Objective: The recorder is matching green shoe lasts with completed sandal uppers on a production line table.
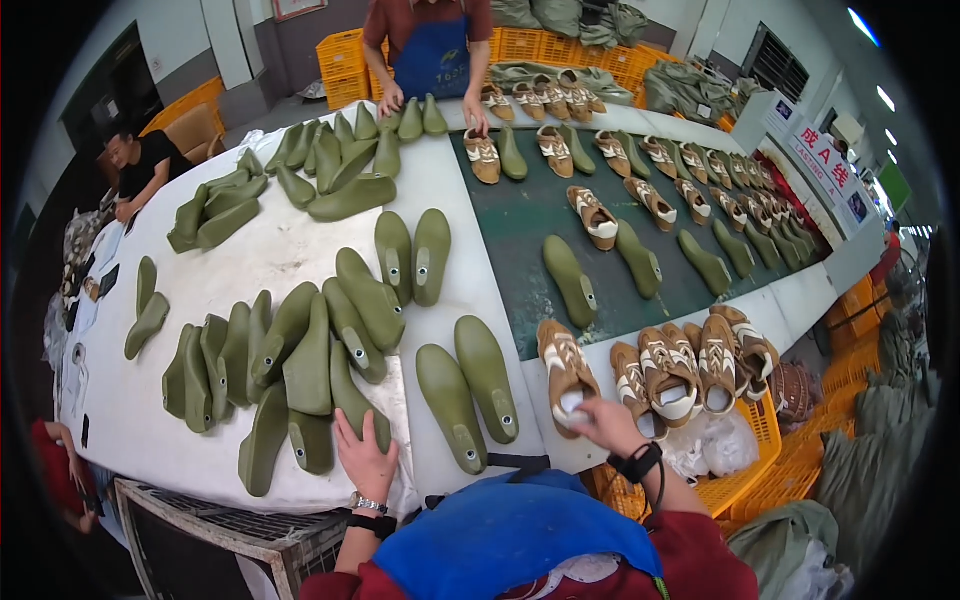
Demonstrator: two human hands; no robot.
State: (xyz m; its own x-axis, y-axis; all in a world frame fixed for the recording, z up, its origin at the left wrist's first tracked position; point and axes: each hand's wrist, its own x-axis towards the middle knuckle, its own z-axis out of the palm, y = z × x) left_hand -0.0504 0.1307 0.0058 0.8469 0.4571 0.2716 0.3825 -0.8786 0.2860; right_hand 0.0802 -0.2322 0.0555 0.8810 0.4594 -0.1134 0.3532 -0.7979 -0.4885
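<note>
My left hand rests with fingers stretched out against the near end of a green shoe last, at the edge of a pile of similar lasts. With the fingers of my right hand I pinch the heel opening of a brown-and-white sneaker, toe pointing away; something white shows inside it. Beside that shoe, several more brown sneakers stand close together at the table edge. Between my hands lies a pair of green lasts, soles up.
A dark green conveyor belt carries rows of sneakers and lasts to the right. Across the table, a person in a blue apron handles lasts and a shoe. Another person sits far left. An orange crate with clear plastic bags stands at my right.
</note>
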